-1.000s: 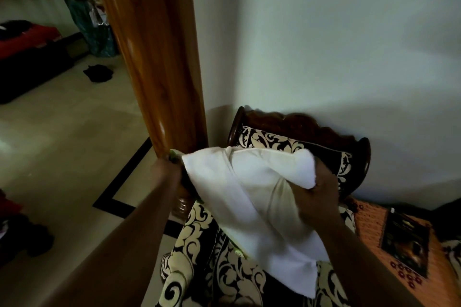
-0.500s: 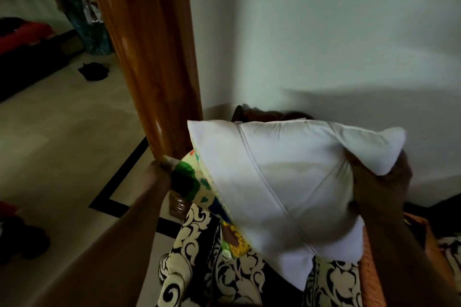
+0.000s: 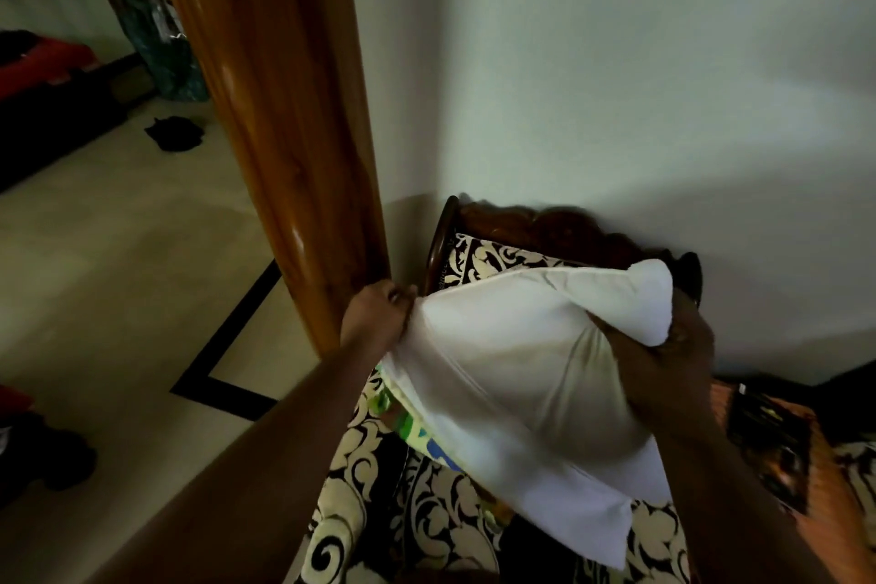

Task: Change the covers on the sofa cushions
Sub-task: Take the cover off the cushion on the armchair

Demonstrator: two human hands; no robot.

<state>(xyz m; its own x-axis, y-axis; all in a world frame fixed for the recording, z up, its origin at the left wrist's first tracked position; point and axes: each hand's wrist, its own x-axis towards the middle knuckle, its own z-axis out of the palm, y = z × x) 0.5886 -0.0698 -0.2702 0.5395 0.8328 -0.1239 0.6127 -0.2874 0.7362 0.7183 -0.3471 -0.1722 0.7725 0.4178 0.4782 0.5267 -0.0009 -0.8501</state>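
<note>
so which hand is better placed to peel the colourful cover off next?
Left, probably. The left hand grips the white cushion at the corner nearest the colourful cover; the right hand grips the far corner.

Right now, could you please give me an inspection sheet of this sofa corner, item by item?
Surface: patterned sofa, black and cream, against the wall.
Job's things: white cushion held up above the sofa; colourful cover peeking out beneath its lower left edge.
Clutter: dark cloth on the floor; orange cloth at right with a dark item on it.
Grips: left hand pinches the cushion's left corner; right hand grips its right end.
Cables: nothing seen.
Surroundings: wooden pillar, pale wall, tiled floor.
</note>
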